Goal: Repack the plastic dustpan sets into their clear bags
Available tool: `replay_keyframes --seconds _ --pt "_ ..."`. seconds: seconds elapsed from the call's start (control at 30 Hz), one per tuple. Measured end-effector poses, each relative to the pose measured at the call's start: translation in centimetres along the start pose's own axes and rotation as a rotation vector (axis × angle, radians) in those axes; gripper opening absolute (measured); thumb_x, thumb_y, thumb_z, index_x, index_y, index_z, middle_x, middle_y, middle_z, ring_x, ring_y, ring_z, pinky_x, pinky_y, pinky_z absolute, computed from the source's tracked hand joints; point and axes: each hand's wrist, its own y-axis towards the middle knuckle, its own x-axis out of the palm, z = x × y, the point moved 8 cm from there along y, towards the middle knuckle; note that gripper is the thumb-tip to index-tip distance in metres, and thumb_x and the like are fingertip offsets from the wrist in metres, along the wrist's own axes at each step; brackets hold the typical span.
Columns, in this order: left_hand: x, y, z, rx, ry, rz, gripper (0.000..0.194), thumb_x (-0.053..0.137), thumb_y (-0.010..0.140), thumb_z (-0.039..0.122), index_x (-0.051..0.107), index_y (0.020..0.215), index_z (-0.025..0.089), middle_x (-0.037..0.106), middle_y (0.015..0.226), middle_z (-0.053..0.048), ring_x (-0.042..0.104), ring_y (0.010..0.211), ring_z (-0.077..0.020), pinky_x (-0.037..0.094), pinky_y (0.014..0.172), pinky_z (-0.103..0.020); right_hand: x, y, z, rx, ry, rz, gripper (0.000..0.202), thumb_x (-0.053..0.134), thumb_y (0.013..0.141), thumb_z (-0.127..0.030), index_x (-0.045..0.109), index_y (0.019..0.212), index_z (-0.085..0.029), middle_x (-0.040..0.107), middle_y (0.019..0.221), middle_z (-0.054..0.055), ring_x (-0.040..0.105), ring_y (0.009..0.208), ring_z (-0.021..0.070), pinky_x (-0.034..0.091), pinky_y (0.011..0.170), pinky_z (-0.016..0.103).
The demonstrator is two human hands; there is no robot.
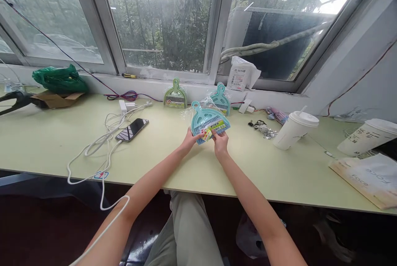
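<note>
Blue-green plastic dustpan-and-brush set in clear crinkly wrap (209, 120) sits between both hands, just above the pale yellow-green tabletop (192, 171), tilted with its round-holed handle pointing toward the window. The left hand (189, 141) grips its lower left edge; the right hand (220, 140) grips the lower edge near the middle, thumb on the colourful label. Behind it, a second wrapped blue-green set (221, 98) and a wrapped olive-green set (175, 95) stand upright near the wall. A black-screened smartphone (132, 130) lies well apart to the left, beside tangled white cables (107, 137).
</note>
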Motion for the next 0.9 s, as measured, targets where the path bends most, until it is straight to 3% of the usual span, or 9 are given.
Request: replay_keyframes --seconds 0.17,0.3,0.43,0.5,0.57,0.63,0.7,0.8,0.9 --pt "0.2 0.0 -0.6 0.025 0.037 0.040 0.081 0.071 0.074 0.035 0.026 0.140 0.026 0.050 0.137 -0.011 0.050 0.124 -0.0253 0.044 0.102 -0.044 -0.3 0.0 -0.2 -0.022 0.012 0.032 0.046 0.079 0.058 -0.029 0.059 0.098 -0.019 0.069 0.105 0.006 0.064 0.103 0.0199 0.056 0.086 0.031" --pt "-0.6 0.0 0.3 0.126 0.039 0.159 0.080 0.061 0.083 0.039 0.011 0.145 0.030 0.051 0.137 -0.006 0.049 0.126 -0.0206 0.040 0.105 -0.039 0.3 -0.3 0.0 -0.008 0.021 0.004 0.043 0.079 0.059 -0.028 0.059 0.096 -0.020 0.069 0.103 0.006 0.064 0.103 0.0199 0.056 0.087 0.032" --pt "-1.2 -0.6 0.7 0.168 0.170 0.249 0.076 0.056 0.085 0.047 0.014 0.146 0.029 0.052 0.136 -0.007 0.046 0.129 -0.0231 0.037 0.106 -0.040 0.9 -0.6 0.0 -0.007 0.051 -0.025 0.044 0.080 0.058 -0.026 0.060 0.097 -0.020 0.069 0.104 0.006 0.064 0.103 0.0196 0.056 0.088 0.032" --pt "-0.4 -0.8 0.4 0.148 0.189 0.183 0.084 0.059 0.083 0.050 0.010 0.147 0.029 0.052 0.136 -0.009 0.050 0.125 -0.0255 0.040 0.103 -0.042 0.6 -0.4 -0.3 -0.021 0.058 -0.014 0.044 0.079 0.059 -0.026 0.060 0.098 -0.020 0.068 0.106 0.006 0.063 0.104 0.0193 0.056 0.089 0.032" --pt "1.1 -1.0 -0.3 0.091 0.161 0.018 0.095 0.065 0.077 0.049 0.004 0.147 0.029 0.050 0.138 -0.012 0.058 0.114 -0.0274 0.045 0.096 -0.046 0.0 -0.1 -0.6 -0.040 0.077 0.020 0.044 0.078 0.060 -0.026 0.060 0.099 -0.020 0.068 0.108 0.005 0.063 0.105 0.0189 0.055 0.089 0.031" --pt "2.8 -1.2 -1.0 -0.003 0.145 -0.178 0.097 0.070 0.073 0.048 0.010 0.146 0.030 0.049 0.138 -0.014 0.064 0.106 -0.0279 0.046 0.093 -0.048 -0.8 0.3 -0.9 -0.046 0.107 0.064 0.044 0.077 0.060 -0.025 0.059 0.100 -0.020 0.067 0.109 0.005 0.063 0.105 0.0183 0.055 0.090 0.030" --pt "3.5 -1.3 -1.6 -0.118 0.151 -0.278 0.080 0.066 0.074 0.054 0.028 0.140 0.028 0.053 0.135 -0.014 0.064 0.104 -0.0285 0.041 0.097 -0.051 -1.2 0.7 -1.0 -0.033 0.129 0.081 0.043 0.077 0.060 -0.024 0.059 0.099 -0.021 0.067 0.109 0.005 0.064 0.104 0.0180 0.055 0.090 0.030" --pt "2.6 -0.7 -0.5 -0.114 0.079 -0.194 0.060 0.052 0.081 0.062 0.046 0.129 0.026 0.057 0.131 -0.012 0.059 0.115 -0.0288 0.037 0.102 -0.050 -0.7 0.8 -0.8 0.005 0.118 0.022 0.041 0.078 0.059 -0.022 0.060 0.095 -0.021 0.068 0.106 0.004 0.065 0.102 0.0183 0.056 0.088 0.030" --pt "1.3 -0.5 1.5 0.015 0.007 -0.072 0.061 0.063 0.076 0.055 0.050 0.126 0.023 0.056 0.133 -0.011 0.054 0.121 -0.0293 0.042 0.099 -0.044 0.2 0.7 -0.2 0.055 0.074 -0.055 0.040 0.080 0.056 -0.022 0.061 0.092 -0.019 0.069 0.102 0.005 0.065 0.099 0.0197 0.057 0.086 0.031"
